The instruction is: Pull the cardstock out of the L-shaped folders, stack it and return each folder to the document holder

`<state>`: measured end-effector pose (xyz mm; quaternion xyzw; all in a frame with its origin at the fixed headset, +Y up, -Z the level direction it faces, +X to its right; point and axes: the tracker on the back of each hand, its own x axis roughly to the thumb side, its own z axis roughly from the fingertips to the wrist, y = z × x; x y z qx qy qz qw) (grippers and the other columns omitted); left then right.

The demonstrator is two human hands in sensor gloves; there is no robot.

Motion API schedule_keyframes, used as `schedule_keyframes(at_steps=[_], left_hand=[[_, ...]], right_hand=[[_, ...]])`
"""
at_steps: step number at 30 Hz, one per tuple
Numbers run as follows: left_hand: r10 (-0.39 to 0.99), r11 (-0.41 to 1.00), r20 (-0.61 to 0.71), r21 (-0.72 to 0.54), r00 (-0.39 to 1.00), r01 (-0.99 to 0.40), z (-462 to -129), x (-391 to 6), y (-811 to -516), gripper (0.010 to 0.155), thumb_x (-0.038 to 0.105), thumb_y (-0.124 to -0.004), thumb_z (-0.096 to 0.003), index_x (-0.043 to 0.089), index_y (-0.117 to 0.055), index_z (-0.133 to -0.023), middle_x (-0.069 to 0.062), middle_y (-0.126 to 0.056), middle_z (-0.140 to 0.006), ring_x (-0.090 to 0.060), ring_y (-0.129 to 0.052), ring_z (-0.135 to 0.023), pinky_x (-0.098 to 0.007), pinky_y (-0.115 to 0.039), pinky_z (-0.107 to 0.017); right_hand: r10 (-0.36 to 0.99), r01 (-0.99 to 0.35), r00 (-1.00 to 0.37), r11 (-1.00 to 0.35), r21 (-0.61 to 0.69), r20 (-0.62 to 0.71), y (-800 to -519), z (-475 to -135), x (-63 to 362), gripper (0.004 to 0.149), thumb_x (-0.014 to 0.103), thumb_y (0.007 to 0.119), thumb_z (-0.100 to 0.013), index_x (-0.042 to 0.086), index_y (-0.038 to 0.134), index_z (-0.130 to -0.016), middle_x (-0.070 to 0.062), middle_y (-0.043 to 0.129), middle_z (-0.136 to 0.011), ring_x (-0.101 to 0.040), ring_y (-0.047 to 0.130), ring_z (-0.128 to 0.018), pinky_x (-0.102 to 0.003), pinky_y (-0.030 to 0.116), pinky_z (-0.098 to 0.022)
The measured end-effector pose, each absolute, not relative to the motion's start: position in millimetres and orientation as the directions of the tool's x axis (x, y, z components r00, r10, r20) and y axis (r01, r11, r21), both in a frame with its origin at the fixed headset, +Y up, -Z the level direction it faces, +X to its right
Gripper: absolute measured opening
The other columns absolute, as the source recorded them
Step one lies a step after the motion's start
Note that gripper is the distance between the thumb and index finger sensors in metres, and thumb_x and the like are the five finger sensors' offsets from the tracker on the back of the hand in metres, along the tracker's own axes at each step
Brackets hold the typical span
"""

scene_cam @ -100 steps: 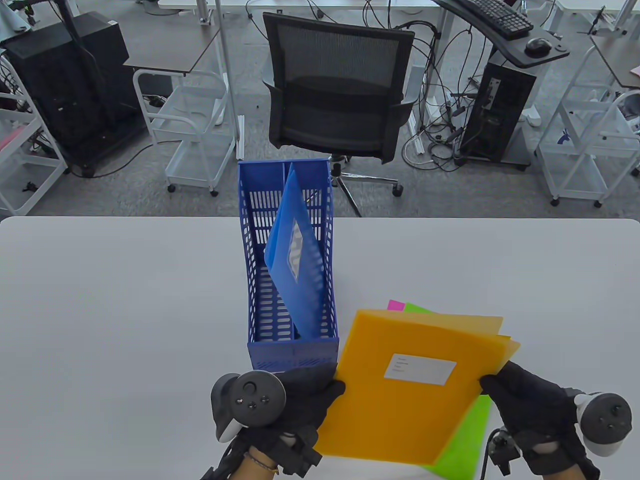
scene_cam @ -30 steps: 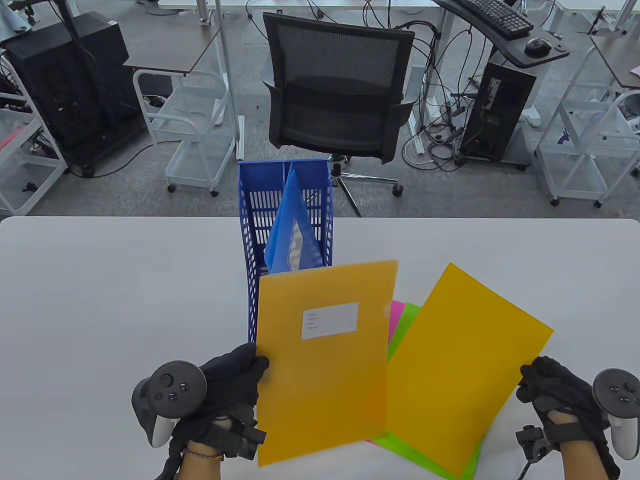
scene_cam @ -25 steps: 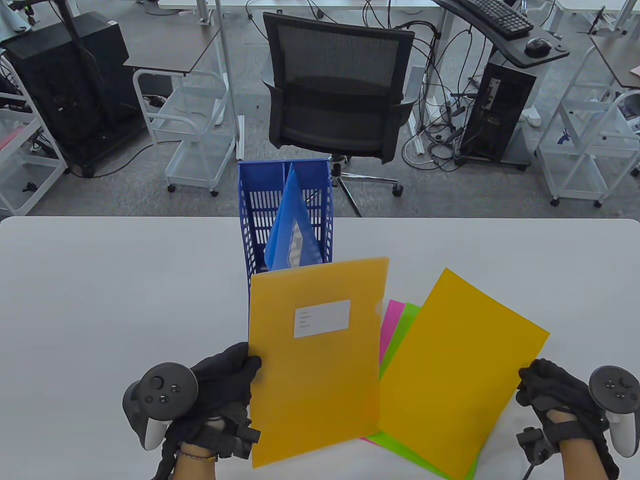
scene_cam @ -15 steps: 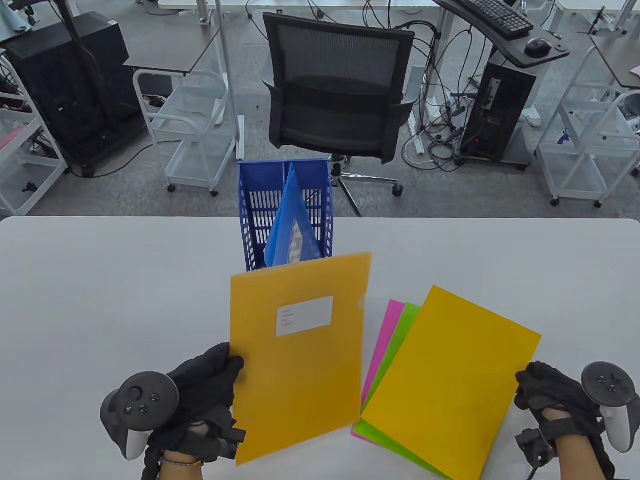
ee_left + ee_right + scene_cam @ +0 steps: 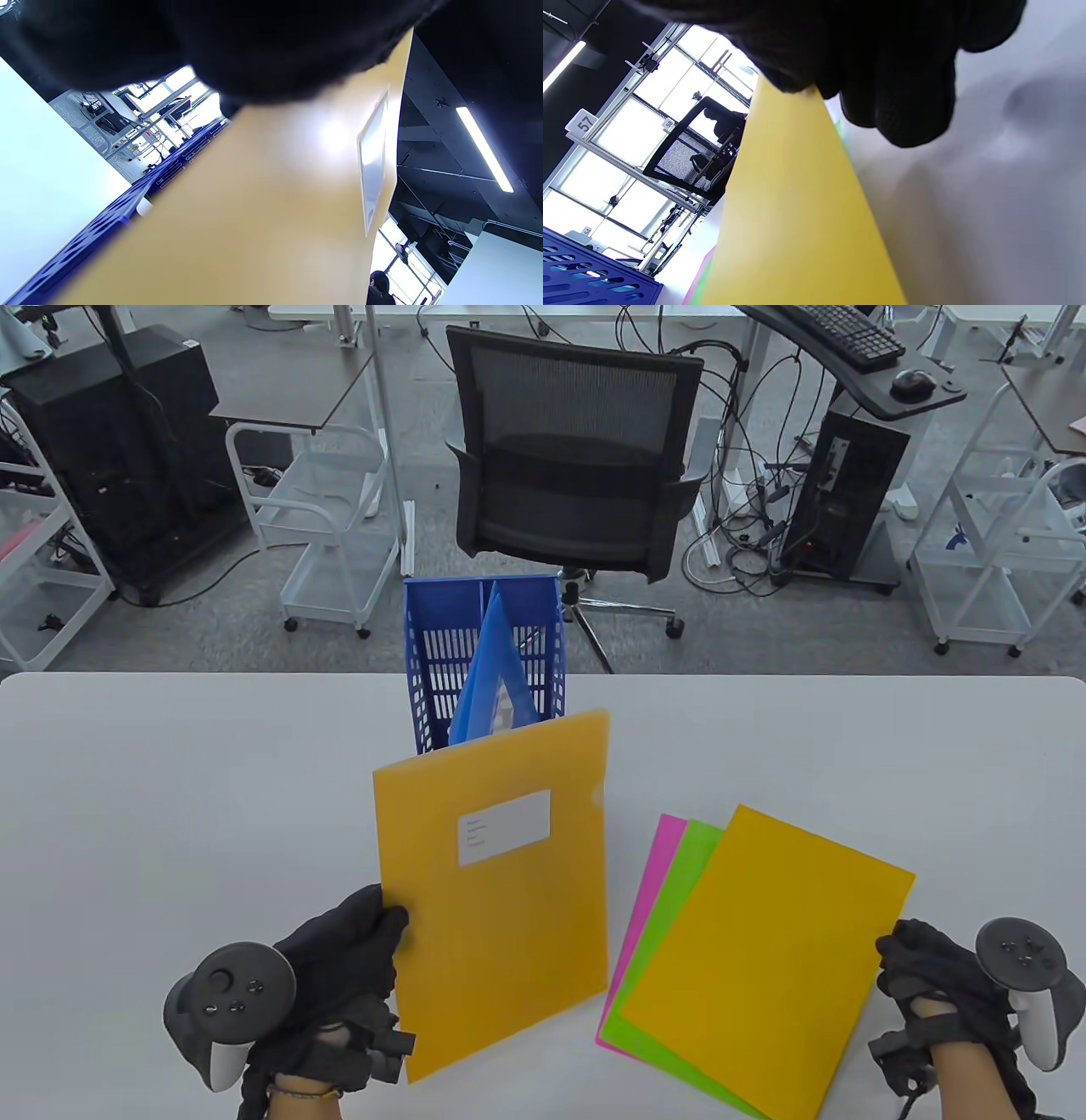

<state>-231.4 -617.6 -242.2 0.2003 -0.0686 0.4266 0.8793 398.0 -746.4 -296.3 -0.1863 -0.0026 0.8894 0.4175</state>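
Fingers (image 5: 373, 912) of the left hand (image 5: 331, 976) are pinched on an orange plastic L-shaped folder (image 5: 496, 891); an orange cardstock sheet (image 5: 764, 959) is gripped by the right hand (image 5: 933, 984), whose fingertips are hidden beneath.

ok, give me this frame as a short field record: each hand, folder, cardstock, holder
left hand: grips the orange folder by its left edge, lifted and tilted in front of the holder
right hand: pinches the right edge of the orange cardstock
stack: orange sheet over the green cardstock, green over the pink cardstock, fanned on the white table
document holder: blue, slotted, at the table's far middle
blue folder: stands in the holder, leaning
orange folder label: white, facing up
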Motion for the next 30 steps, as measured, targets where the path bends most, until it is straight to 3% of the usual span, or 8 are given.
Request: schedule_keyframes(at_steps=[5,14,17,24,30], left_hand=[[0.719,0.556,0.296,0.298,0.629,-0.776,-242.3,-229.8,-618.3,0.041,0.037,-0.088,-0.0435,0.013,-0.097,-0.075,-0.010,-0.110,-0.048,0.000,-0.108,-0.008,-0.032,-0.101,-0.016],[0.707,0.538,0.339,0.312,0.621,-0.783,-242.0,-224.8,-618.2,0.041,0.038,-0.089,-0.0444,0.012,-0.096,-0.075,-0.009,-0.111,-0.048,0.002,-0.113,-0.010,-0.029,-0.104,-0.018],[0.718,0.495,0.376,0.316,0.586,-0.810,-240.4,-224.1,-617.2,0.041,0.038,-0.089,-0.0446,0.012,-0.096,-0.075,-0.009,-0.111,-0.049,0.003,-0.114,-0.011,-0.030,-0.105,-0.019],[0.753,0.333,0.476,0.320,0.454,-0.887,-235.4,-222.7,-614.6,0.040,0.039,-0.090,-0.0457,0.012,-0.095,-0.075,-0.010,-0.111,-0.052,0.002,-0.119,-0.016,-0.030,-0.107,-0.023],[0.751,0.189,0.557,0.332,0.354,-0.924,-228.7,-221.6,-610.9,0.040,0.040,-0.089,-0.0465,0.012,-0.093,-0.075,-0.011,-0.110,-0.056,0.000,-0.122,-0.022,-0.031,-0.108,-0.026]], right_hand=[[0.742,-0.737,-0.579,-0.654,-0.173,-0.337,-746.5,-295.6,398.8,0.042,0.024,0.084,-0.047,0.003,0.075,-0.083,-0.029,0.091,-0.077,-0.037,0.098,-0.054,-0.064,0.063,-0.062],[0.714,-0.697,-0.638,-0.694,-0.179,-0.288,-740.1,-294.5,394.4,0.055,0.028,0.088,-0.047,0.006,0.067,-0.093,-0.030,0.078,-0.094,-0.044,0.086,-0.075,-0.068,0.055,-0.066],[0.676,-0.665,-0.708,-0.736,-0.127,-0.207,-734.0,-295.4,386.6,0.066,0.036,0.093,-0.044,0.012,0.064,-0.098,-0.027,0.072,-0.102,-0.048,0.074,-0.085,-0.071,0.049,-0.067],[0.567,-0.565,-0.822,-0.823,-0.049,-0.045,-719.8,-295.0,363.3,0.077,0.041,0.097,-0.040,0.022,0.058,-0.104,-0.021,0.052,-0.116,-0.050,0.043,-0.104,-0.078,0.026,-0.070],[0.536,-0.536,-0.842,-0.844,0.010,0.054,-716.8,-292.2,353.5,0.088,0.047,0.098,-0.038,0.031,0.047,-0.107,-0.013,0.023,-0.123,-0.045,0.005,-0.106,-0.077,0.002,-0.066]])
